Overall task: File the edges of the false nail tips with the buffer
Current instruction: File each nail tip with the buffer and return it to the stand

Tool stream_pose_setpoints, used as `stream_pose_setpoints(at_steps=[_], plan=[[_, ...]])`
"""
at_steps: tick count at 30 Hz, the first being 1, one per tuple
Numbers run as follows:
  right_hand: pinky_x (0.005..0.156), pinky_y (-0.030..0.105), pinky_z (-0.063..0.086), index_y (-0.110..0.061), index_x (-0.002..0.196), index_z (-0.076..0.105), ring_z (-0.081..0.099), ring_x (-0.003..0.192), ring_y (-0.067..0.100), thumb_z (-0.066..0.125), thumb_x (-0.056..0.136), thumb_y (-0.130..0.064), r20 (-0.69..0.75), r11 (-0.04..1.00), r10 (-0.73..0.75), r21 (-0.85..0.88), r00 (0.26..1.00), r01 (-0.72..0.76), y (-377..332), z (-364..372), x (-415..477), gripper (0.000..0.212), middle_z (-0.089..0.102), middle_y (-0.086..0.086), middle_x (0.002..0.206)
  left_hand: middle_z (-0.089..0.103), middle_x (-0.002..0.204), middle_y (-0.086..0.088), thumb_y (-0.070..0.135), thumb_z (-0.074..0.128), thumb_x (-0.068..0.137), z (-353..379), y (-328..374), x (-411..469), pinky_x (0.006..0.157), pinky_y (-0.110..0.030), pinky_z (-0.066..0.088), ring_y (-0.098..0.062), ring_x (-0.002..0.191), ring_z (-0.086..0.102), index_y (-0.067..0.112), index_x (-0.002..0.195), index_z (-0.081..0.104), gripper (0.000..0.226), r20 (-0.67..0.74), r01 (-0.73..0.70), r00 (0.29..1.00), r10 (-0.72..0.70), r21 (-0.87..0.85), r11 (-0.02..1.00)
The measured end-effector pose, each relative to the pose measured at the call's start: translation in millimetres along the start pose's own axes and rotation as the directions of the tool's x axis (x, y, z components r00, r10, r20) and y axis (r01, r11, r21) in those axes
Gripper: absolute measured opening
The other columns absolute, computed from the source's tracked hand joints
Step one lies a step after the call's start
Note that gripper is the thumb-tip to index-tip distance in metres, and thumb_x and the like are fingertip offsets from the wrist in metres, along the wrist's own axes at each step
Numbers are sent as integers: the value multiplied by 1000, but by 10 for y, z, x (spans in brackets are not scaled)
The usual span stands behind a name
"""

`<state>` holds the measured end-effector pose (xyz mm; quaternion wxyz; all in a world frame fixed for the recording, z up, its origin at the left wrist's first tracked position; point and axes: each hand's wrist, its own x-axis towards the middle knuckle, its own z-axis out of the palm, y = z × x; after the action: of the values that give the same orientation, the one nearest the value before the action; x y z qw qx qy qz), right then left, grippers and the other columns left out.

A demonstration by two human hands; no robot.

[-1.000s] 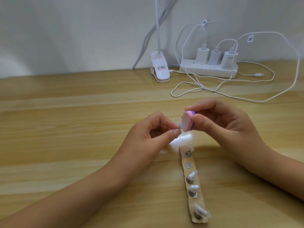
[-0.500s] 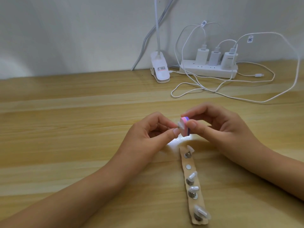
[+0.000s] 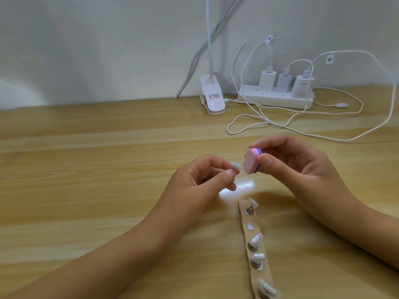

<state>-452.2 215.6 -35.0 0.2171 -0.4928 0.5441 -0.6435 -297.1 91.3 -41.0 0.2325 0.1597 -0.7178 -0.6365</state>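
Observation:
My left hand (image 3: 200, 180) pinches a small clear false nail tip (image 3: 300, 167) between thumb and forefinger. My right hand (image 3: 302, 162) grips a small pink and purple buffer block (image 3: 315, 161) by its edges, its pale pink face turned toward the tip. A narrow gap separates tip and buffer. Below the hands a beige strip (image 3: 255, 244) lies on the wooden table (image 3: 86, 169), carrying several clear nail tips on metal studs, with one bare stud spot (image 3: 250, 226).
At the back by the wall stands a white clip lamp base (image 3: 212, 100) and a white power strip (image 3: 276, 98) with three chargers. White cables (image 3: 280, 126) loop across the table behind my right hand.
The buffer was touching the nail tip half a second ago. Now my right hand has drawn it slightly right and up, and my left hand has shifted a little left, opening a gap.

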Motion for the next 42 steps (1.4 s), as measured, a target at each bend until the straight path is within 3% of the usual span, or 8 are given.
stream_pose_setpoints(at_steps=[10,20,24,28,32,35,39,42], plan=[[83,22,54,-17,107,67,68,90,15,62,87,-25,50,999,-43,2,998,43,-19,5,-31,22,69,10,91,74,78,4,16,68,89,-2,13,-22,74,-11,48,-3,79,68,24,88,72,9,23,-8,1000,7,47,999],[82,18,52,-14,105,67,68,90,13,63,86,-21,60,997,-77,-25,995,79,-52,21,-34,21,68,9,94,70,68,5,26,69,78,12,-8,-13,64,-11,44,-3,66,61,29,74,65,7,26,-28,999,26,73,997],[81,14,51,-14,102,71,67,93,7,69,83,-23,103,999,27,-48,994,-22,-36,9,-18,21,70,1,96,70,68,4,27,68,78,5,-24,-7,65,-13,45,-4,66,62,29,75,66,5,32,-26,999,24,89,996],[83,18,52,-14,104,71,67,96,10,67,84,-24,86,997,-20,-73,996,26,-43,-1,-30,23,70,2,101,70,68,6,29,67,79,-2,-21,-5,65,-12,44,-3,67,62,32,76,65,4,30,-25,999,22,102,994],[82,26,57,-15,104,72,70,88,13,68,85,-25,105,998,62,-39,993,-58,-2,-5,-26,22,72,11,91,71,70,5,31,67,79,3,-13,-8,66,-16,43,-5,69,62,31,78,65,2,23,-27,999,24,100,995],[85,30,57,-14,107,70,69,89,18,66,88,-22,54,999,-39,-23,998,40,-22,-2,-33,21,70,12,92,71,69,6,32,66,79,9,2,-8,64,-15,41,-5,67,60,33,77,65,3,20,-18,1000,16,93,996],[84,26,57,-16,105,71,70,89,13,66,86,-22,110,997,69,-53,992,-63,23,-8,-33,21,72,11,93,70,69,5,30,66,79,20,4,-10,66,-16,43,-5,68,61,29,78,66,1,23,-15,1000,13,91,996],[87,28,56,-14,108,69,70,90,15,64,88,-16,44,999,-36,-37,998,37,-11,18,-47,21,72,11,94,69,67,6,29,65,79,19,24,-18,63,-14,41,-5,66,58,27,77,65,2,15,-17,1000,16,89,996]])
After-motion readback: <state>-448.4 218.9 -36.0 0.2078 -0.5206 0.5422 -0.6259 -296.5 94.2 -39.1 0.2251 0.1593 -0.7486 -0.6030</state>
